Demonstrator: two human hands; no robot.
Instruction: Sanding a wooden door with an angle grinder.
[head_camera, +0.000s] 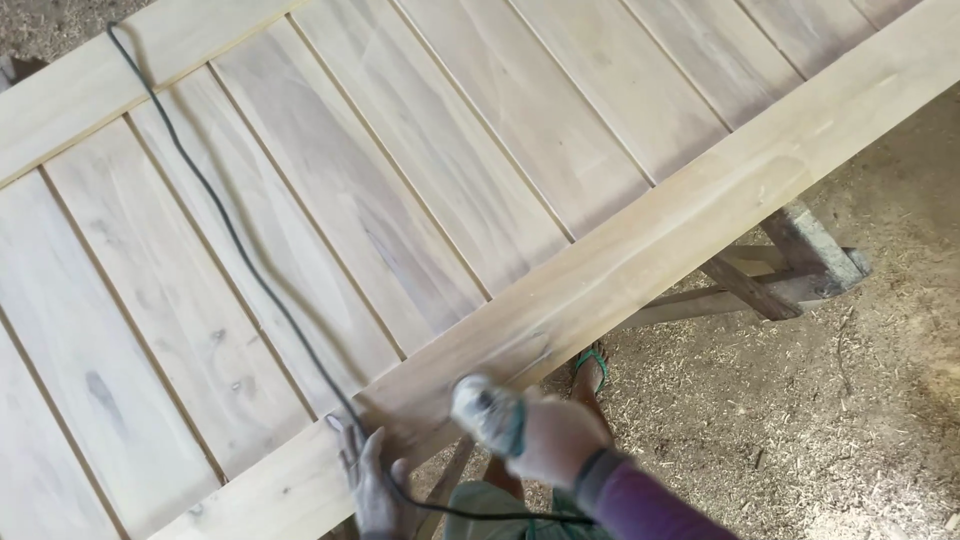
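A large pale wooden door panel of slats in a frame lies flat across trestles. My right hand, in a dusty glove with a purple sleeve, grips a small power sander pressed against the panel's near frame rail. My left hand rests flat with fingers spread on the same rail, just left of the tool. A thin black power cord runs from the top left across the slats, under my left hand and back toward my body.
A wooden trestle props the panel at the right. The ground is covered with sawdust and shavings. My foot in a green sandal stands under the panel's edge.
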